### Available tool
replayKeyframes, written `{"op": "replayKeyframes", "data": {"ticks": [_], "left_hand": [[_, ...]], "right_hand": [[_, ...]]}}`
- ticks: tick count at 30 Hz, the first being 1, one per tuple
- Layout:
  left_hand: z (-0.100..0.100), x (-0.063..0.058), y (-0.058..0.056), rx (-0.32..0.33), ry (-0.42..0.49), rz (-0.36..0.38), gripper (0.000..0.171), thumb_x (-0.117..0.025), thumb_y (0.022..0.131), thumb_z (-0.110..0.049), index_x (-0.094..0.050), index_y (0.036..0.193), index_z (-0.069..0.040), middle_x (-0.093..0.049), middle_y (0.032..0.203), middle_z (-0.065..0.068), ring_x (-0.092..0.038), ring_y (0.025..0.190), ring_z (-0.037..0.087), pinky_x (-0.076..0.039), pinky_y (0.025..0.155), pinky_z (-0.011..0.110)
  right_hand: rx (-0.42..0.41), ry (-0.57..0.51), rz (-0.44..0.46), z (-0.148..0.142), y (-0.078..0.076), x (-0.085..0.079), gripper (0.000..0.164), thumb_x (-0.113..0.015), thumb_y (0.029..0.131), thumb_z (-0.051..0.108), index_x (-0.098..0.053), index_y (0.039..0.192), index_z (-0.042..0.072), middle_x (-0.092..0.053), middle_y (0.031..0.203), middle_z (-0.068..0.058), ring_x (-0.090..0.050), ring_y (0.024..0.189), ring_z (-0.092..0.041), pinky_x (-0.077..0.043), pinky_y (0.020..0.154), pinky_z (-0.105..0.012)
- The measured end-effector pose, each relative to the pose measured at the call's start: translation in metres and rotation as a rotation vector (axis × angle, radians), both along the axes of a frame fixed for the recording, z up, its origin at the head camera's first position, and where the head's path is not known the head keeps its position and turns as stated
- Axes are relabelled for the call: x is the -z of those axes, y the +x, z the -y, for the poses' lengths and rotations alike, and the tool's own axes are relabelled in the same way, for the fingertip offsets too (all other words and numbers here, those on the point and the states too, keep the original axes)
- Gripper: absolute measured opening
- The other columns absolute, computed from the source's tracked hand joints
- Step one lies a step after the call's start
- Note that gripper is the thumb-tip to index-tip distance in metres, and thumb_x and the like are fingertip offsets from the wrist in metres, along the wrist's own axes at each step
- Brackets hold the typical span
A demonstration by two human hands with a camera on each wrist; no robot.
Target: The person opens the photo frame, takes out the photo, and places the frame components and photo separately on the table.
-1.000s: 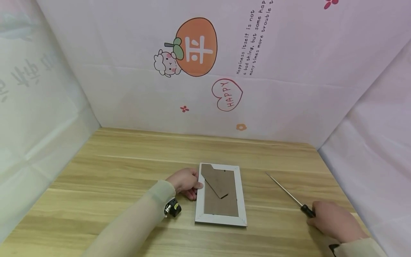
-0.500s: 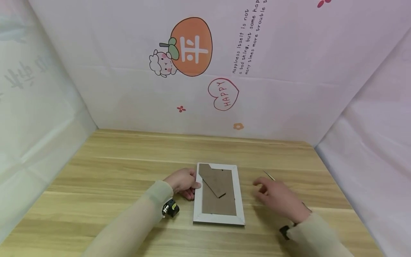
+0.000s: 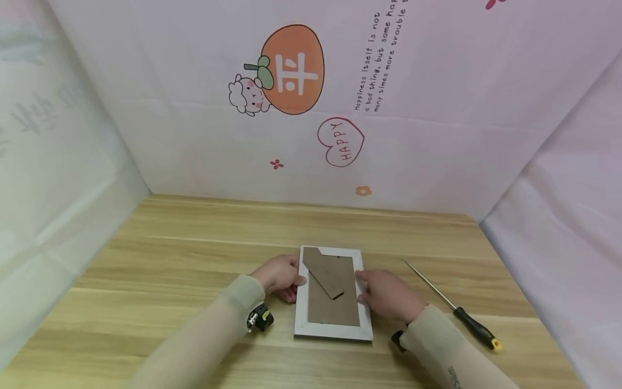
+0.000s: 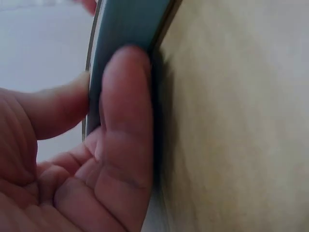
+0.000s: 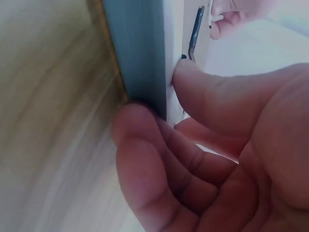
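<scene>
A picture frame [image 3: 333, 331] with a white border lies back side up on the wooden table, between both hands. Its brown backing board [image 3: 330, 313] carries a slanted stand flap [image 3: 328, 275]. My left hand [image 3: 278, 274] grips the left edge, thumb on top. In the left wrist view, its fingers press the frame's blue-grey side [image 4: 133, 26]. On the opposite edge my right hand [image 3: 389, 294] pinches the frame. The right wrist view has that thumb [image 5: 212, 96] on the white border and fingertips low against the side [image 5: 137, 53]. Right of it lies a screwdriver [image 3: 473, 326], untouched.
The wooden table [image 3: 194, 254] is bounded by a printed white cloth [image 3: 218, 156] at the back and plain-looking cloth walls at both sides. The screwdriver's black and yellow handle lies close to the right forearm [image 3: 452, 346], its tip pointing away.
My right hand has let go of the screwdriver, leaving it on the table, and moved left to grip the picture frame's right edge. The left hand stays at the left edge.
</scene>
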State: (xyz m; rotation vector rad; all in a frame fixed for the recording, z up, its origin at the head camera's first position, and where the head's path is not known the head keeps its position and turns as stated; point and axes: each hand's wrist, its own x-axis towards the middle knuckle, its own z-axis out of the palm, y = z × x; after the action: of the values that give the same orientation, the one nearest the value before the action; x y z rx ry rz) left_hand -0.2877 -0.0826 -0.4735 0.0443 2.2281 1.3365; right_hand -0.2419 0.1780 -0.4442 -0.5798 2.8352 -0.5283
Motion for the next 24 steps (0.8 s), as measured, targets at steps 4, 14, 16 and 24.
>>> {"op": "replayKeyframes", "data": {"ticks": [4,14,16,24], "left_hand": [[-0.002,-0.007,0.002,0.022,-0.026,0.000,0.003,-0.060,0.094,-0.002,-0.057,0.095,-0.002,-0.062,0.079,0.019,-0.060,0.055,0.023,-0.056,0.048,0.031],[-0.015,-0.013,-0.008,0.052,-0.195,-0.149,0.025,-0.057,0.090,-0.011,-0.061,0.112,-0.001,-0.062,0.084,0.013,-0.059,0.047,0.024,-0.054,0.042,0.035],[-0.016,-0.012,-0.010,0.047,-0.234,-0.164,0.019,-0.057,0.089,-0.010,-0.061,0.105,-0.001,-0.061,0.081,0.013,-0.059,0.045,0.023,-0.054,0.041,0.035],[-0.021,-0.011,-0.012,0.019,-0.257,-0.149,0.014,-0.062,0.091,-0.012,-0.058,0.095,0.000,-0.060,0.079,0.015,-0.059,0.045,0.023,-0.053,0.040,0.033]], "right_hand": [[0.000,0.017,0.007,0.002,0.000,-0.004,0.049,-0.075,0.088,0.009,-0.059,0.132,-0.006,-0.071,0.103,-0.013,-0.057,0.074,-0.012,-0.052,0.075,-0.039],[-0.009,0.047,-0.004,0.003,-0.002,-0.003,0.049,-0.075,0.089,0.010,-0.059,0.133,-0.005,-0.070,0.093,-0.006,-0.053,0.069,-0.012,-0.050,0.073,-0.036],[-0.009,0.047,-0.002,0.003,-0.002,-0.003,0.049,-0.075,0.089,0.010,-0.059,0.133,-0.004,-0.069,0.091,-0.006,-0.053,0.069,-0.012,-0.050,0.072,-0.037],[0.016,0.041,0.022,0.002,-0.002,0.001,0.050,-0.074,0.089,0.010,-0.058,0.135,-0.004,-0.064,0.077,0.002,-0.051,0.065,-0.012,-0.046,0.066,-0.033]]}}
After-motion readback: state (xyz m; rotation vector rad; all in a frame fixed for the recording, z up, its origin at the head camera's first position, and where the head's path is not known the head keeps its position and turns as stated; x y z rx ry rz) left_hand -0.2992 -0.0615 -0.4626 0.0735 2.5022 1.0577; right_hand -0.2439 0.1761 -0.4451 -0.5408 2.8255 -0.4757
